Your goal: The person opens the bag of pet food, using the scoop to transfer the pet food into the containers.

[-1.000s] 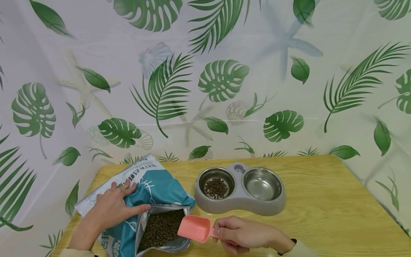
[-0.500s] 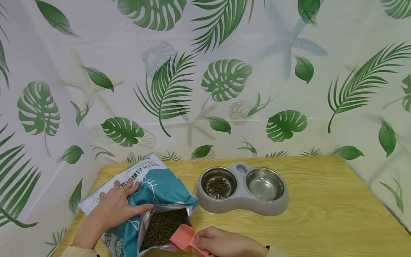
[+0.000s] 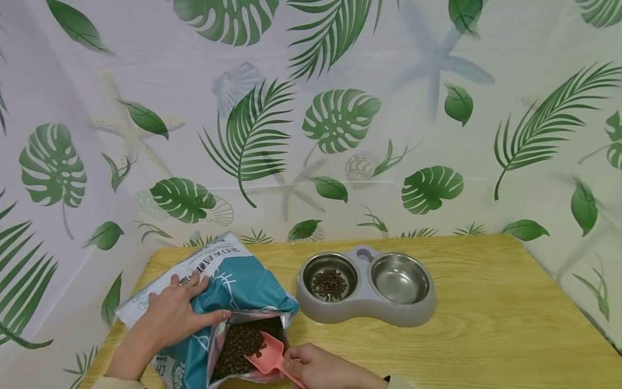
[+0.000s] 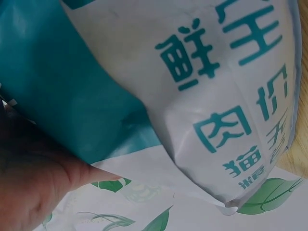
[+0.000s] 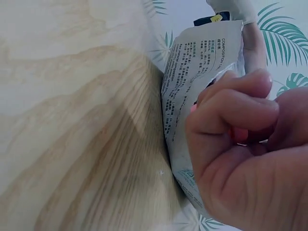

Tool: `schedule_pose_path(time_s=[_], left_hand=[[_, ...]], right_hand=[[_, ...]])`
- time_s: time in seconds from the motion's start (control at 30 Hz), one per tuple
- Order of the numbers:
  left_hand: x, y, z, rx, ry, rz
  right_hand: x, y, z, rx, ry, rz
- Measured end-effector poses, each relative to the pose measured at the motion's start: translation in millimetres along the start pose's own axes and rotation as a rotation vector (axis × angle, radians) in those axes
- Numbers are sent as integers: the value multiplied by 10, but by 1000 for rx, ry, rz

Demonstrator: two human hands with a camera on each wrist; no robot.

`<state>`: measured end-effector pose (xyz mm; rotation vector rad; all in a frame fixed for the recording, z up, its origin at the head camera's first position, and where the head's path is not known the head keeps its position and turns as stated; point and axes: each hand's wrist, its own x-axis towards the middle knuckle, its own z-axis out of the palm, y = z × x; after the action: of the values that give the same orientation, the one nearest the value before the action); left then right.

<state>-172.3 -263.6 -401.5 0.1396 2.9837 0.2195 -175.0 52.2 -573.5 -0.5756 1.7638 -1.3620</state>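
Note:
A teal and white pet food bag [image 3: 250, 278] lies on its side, its mouth facing the front and brown kibble [image 3: 233, 351] showing inside. My left hand [image 3: 172, 319] rests spread on top of the bag, the thumb by the edge of the opening. With curled fingers my right hand [image 3: 328, 367] grips the handle of a pink scoop [image 3: 267, 357], whose front is in the bag's mouth with several pieces of kibble on it. In the right wrist view, the fingers mostly hide the scoop. The left wrist view shows the bag's printed side [image 4: 192, 120] beside part of my hand.
A grey double bowl stand [image 3: 364, 309] stands right of the bag. Its left steel bowl [image 3: 311, 259] holds some kibble; no kibble shows in the right steel bowl [image 3: 398, 281]. The wooden table [image 3: 491, 324] meets a leaf-patterned backdrop [image 3: 379, 178] at its far edge.
My right hand has moved left and down, bringing the scoop from beside the bag's mouth into it. Kibble now lies on the scoop. The left hand stays on the bag.

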Motion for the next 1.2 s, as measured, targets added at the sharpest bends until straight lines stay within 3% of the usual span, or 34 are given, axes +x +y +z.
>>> schedule_pose_path(time_s=[0.43, 0.6, 0.73, 0.83, 0.93, 1.03, 1.2], left_hand=[[-14, 2, -23, 4, 4, -1], [-9, -1, -19, -1, 0, -1], [-2, 0, -11, -13, -15, -5], [-2, 0, -6, -15, -20, -6], [-6, 0, -10, -10, -14, -3], [-10, 2, -14, -7, -7, -2], [-13, 7, -14, -10, -9, -5]], right_hand=[[-140, 107, -113, 57, -28, -23], [-196, 125, -141, 224, -81, 0], [-446, -248, -56, 254, -80, 7], [-688, -660, 37, 265, -87, -55], [-843, -935, 82, 321, -96, -134], [-901, -1049, 61, 326, -79, -177], [-969, -1116, -53, 292, -25, -179]])
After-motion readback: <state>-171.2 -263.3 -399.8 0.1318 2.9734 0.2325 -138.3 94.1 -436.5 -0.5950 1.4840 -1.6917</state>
